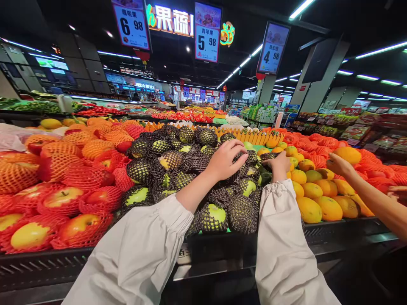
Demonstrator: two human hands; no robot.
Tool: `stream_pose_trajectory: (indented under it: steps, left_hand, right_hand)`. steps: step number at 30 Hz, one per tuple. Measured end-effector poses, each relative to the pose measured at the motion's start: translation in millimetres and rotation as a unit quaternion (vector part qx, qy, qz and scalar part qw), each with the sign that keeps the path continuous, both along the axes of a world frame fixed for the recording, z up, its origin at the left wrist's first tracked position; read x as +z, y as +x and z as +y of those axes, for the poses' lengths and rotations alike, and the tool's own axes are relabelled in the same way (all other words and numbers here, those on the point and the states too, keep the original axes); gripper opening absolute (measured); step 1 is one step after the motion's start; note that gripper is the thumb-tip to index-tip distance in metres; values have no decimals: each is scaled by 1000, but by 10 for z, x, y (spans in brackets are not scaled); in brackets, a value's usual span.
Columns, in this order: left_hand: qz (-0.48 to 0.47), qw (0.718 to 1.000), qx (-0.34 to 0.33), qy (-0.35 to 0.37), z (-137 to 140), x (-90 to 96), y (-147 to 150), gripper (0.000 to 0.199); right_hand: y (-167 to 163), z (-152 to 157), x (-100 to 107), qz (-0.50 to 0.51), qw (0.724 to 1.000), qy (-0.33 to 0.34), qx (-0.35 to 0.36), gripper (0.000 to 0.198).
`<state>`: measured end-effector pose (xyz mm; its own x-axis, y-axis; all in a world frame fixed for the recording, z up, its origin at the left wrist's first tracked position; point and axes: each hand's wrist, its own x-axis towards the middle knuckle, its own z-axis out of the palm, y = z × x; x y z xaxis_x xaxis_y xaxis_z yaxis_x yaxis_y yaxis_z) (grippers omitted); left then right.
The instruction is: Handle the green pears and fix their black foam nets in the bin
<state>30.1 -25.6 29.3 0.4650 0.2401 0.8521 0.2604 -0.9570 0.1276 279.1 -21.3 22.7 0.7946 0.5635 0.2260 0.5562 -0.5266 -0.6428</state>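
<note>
Two hands, left hand (226, 160) and right hand (280, 164), rest on netted green apples (178, 178).

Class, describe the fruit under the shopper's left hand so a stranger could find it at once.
Start at the black display shelf and find its middle pile, between red-netted apples and bare oranges. The left hand rests on green apples, the only fruit in black netting.

Loose white long sleeves w/ gathered cuffs, both arms.

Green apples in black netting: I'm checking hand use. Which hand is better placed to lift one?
Probably the left hand: its fingers curl over the green apples, while the right hand sits at the pile's edge.
</note>
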Motion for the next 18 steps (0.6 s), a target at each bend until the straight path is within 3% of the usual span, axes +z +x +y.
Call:
stream_pose_trajectory:
  steps: [2,5,9,13,15,18]
  left_hand:
    - [105,994,24,34,39,82,249,24]
    - [273,959,68,47,134,124,733,24]
    - [416,906,68,29,227,-72,1369,27]
    - [472,881,41,-4,291,-423,1776,37]
    - [459,886,43,-39,337,-559,1882,37]
    - [392,917,28,-70,402,-627,1923,33]
  right_hand:
    - [36,-99,79,-19,997,64,-46,84]
    - [94,-230,154,-47,972,188,-132,86]
    - [91,-295,192,-68,943,279,-170,79]
    - [13,-302,218,-76,930,329,-148,73]
    - [-18,-320,234,-74,928,334,-145,72]
    - [-34,-372,249,-63,932,329,-136,71]
